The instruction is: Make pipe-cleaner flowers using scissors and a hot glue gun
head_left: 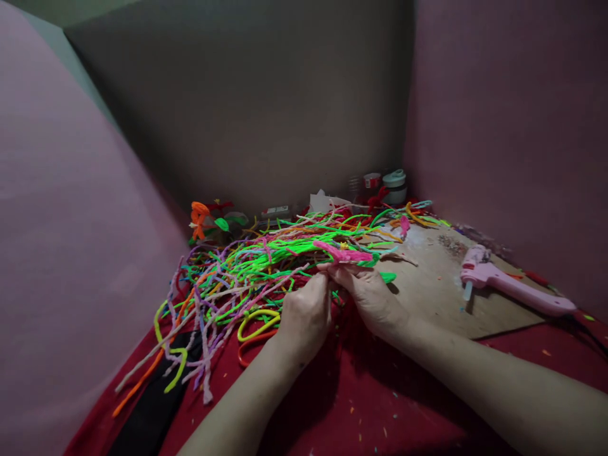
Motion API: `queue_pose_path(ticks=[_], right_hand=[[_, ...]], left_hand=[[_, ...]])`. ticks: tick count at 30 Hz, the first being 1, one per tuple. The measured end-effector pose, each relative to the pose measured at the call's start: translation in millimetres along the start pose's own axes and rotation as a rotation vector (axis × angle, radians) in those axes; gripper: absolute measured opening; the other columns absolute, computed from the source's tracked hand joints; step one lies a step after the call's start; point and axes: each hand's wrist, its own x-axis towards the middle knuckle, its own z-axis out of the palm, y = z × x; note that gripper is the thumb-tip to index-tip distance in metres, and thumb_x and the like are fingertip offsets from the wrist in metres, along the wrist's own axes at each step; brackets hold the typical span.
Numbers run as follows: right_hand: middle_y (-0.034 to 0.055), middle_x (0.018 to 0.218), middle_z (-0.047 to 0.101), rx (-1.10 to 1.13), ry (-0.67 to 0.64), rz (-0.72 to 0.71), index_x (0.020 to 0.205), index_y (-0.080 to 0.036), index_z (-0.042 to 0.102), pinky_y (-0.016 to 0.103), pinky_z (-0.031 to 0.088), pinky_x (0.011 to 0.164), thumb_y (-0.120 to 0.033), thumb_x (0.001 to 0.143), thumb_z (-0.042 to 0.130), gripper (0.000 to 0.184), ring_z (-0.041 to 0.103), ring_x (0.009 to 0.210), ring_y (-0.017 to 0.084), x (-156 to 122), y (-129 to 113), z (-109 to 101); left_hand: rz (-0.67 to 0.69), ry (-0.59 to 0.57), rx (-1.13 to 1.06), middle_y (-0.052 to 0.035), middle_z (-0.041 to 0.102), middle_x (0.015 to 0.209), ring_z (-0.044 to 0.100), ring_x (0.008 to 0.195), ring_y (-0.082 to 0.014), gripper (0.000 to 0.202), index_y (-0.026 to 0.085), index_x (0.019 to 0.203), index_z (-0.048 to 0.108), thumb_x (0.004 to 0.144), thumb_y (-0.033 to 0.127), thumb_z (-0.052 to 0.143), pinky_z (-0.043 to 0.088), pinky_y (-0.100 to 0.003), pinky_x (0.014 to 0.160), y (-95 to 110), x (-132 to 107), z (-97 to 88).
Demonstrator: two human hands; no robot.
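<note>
A pink pipe-cleaner flower point(342, 254) with a small yellow centre rises just above my fingertips. My right hand point(373, 296) pinches it from below, thumb and fingers pressed together. My left hand point(306, 310) is closed in a fist, its fingertips meeting the right ones under the petals. What lies between the left fingers is mostly hidden, though it appears to be the flower's base. Green pipe-cleaner leaves point(387, 277) stick out behind my right hand. Directly beyond both hands spreads a heap of multicoloured pipe cleaners point(280, 250).
On a brown board point(437, 304) at the right lies a pink glue gun point(517, 288). Yellow-and-orange scissor handles point(259, 326) show beside my left wrist. An orange pipe-cleaner flower point(199, 218) and a lidded cup point(394, 187) stand at the back. Scraps dot the red cloth point(380, 405).
</note>
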Motion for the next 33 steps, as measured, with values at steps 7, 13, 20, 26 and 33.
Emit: queue_pose_path(ticks=[7, 13, 20, 26, 33], right_hand=[[-0.0026, 0.075, 0.069, -0.035, -0.049, 0.03, 0.084, -0.023, 0.072, 0.03, 0.044, 0.079, -0.032, 0.07, 0.068, 0.017, 0.059, 0.076, 0.015, 2.0, -4.9, 1.0], [-0.0013, 0.073, 0.066, -0.151, -0.097, 0.033, 0.083, -0.02, 0.071, 0.03, 0.043, 0.076, -0.03, 0.074, 0.063, 0.016, 0.057, 0.074, 0.015, 3.1, -11.2, -1.9], [-0.0025, 0.063, 0.058, 0.085, -0.144, 0.183, 0.083, -0.019, 0.069, 0.025, 0.042, 0.062, -0.032, 0.073, 0.066, 0.017, 0.051, 0.059, 0.01, 5.2, 2.7, -8.8], [-0.0013, 0.058, 0.059, 0.176, -0.126, 0.225, 0.066, -0.016, 0.068, 0.024, 0.04, 0.054, -0.038, 0.067, 0.07, 0.022, 0.048, 0.05, 0.008, 2.5, 1.8, -5.2], [0.0004, 0.065, 0.066, 0.22, -0.005, 0.225, 0.085, -0.019, 0.072, 0.023, 0.041, 0.053, -0.032, 0.071, 0.069, 0.02, 0.054, 0.055, 0.011, -1.6, -1.4, 0.1]], left_hand=[[-0.065, -0.02, -0.169, 0.0013, 0.049, 0.063, 0.045, 0.057, -0.01, 0.017, 0.018, 0.074, 0.051, 0.087, 0.02, 0.039, 0.034, -0.021, 0.055, -0.2, 2.3, -1.4], [-0.42, -0.161, -0.786, 0.0087, 0.033, 0.048, 0.025, 0.039, -0.0043, 0.019, 0.017, 0.078, 0.052, 0.084, 0.035, 0.048, 0.021, -0.017, 0.039, 9.0, 5.7, -8.0], [-0.559, -0.291, -1.292, 0.0116, 0.032, 0.044, 0.015, 0.031, -0.0013, 0.018, 0.017, 0.086, 0.052, 0.083, 0.034, 0.052, 0.02, -0.014, 0.031, 5.7, 4.9, -12.5], [-0.505, -0.347, -1.276, 0.0107, 0.034, 0.045, 0.017, 0.029, -0.002, 0.021, 0.017, 0.075, 0.048, 0.085, 0.035, 0.047, 0.026, -0.016, 0.031, 3.0, 4.6, -10.2], [-0.108, -0.045, -0.163, 0.0016, 0.054, 0.065, 0.051, 0.053, -0.0086, 0.013, 0.018, 0.078, 0.049, 0.087, 0.025, 0.042, 0.038, -0.02, 0.052, 6.9, -1.3, -2.0]])
